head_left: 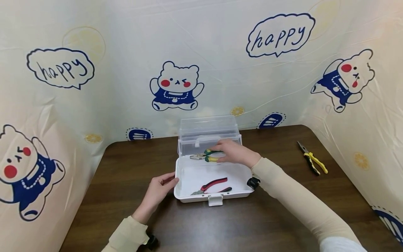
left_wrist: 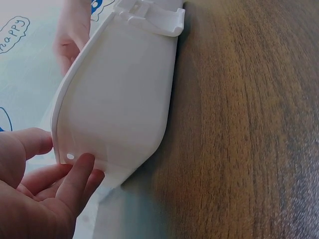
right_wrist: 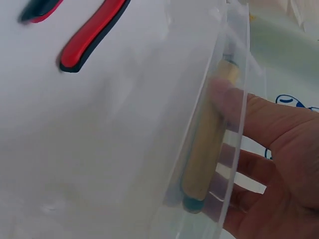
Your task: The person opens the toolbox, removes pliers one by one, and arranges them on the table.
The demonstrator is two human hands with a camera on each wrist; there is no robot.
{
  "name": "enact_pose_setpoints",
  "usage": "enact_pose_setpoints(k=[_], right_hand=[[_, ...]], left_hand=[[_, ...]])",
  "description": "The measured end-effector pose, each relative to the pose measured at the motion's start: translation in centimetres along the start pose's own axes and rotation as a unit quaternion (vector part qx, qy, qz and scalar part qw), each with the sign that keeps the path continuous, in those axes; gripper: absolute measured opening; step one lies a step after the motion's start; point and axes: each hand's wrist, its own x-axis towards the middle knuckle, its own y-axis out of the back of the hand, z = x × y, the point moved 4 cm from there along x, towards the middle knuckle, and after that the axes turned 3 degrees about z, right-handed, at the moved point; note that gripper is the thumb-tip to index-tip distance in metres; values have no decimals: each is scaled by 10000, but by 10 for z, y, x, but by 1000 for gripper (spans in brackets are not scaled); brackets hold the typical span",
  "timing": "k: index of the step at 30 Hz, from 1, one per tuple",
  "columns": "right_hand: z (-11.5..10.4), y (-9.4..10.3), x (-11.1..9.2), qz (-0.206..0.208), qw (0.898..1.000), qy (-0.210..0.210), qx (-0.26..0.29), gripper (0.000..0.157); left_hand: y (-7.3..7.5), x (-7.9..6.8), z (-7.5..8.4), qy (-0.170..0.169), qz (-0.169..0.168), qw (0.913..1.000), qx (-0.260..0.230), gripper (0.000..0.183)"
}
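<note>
- While the left hand [head_left: 160, 190] steadies the left end of the white toolbox [head_left: 196, 200], its thumb and fingers pinch the rim and side wall between them.
- The right hand [head_left: 237, 153] holds the green-and-yellow combination pliers [head_left: 211, 159] by the handles, at the toolbox's back edge; the tool's nose points left.
- The clear lid [head_left: 207, 126] stands raised at the back.
- Red-and-black pliers [head_left: 214, 183] lie inside the toolbox, near the front latch [head_left: 215, 201].
- Yellow-and-black needle-nose pliers [head_left: 310, 156] lie on the brown wood-grain table [head_left: 132, 168], well apart to the right, tip toward the back.
</note>
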Motion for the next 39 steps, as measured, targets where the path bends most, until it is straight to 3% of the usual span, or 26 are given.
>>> enact_pose_setpoints(k=[11, 21, 39], right_hand=[[-2, 1, 2, 152, 9993, 330, 119, 50], [0, 2, -2, 299, 9985, 344, 300, 53], [9, 9, -15, 410, 9956, -318, 785, 57]], left_hand=[[0, 1, 0, -6, 18, 10000, -4, 39], [-2, 3, -4, -72, -95, 9995, -294, 39], [-1, 1, -3, -62, -92, 9994, -316, 41]])
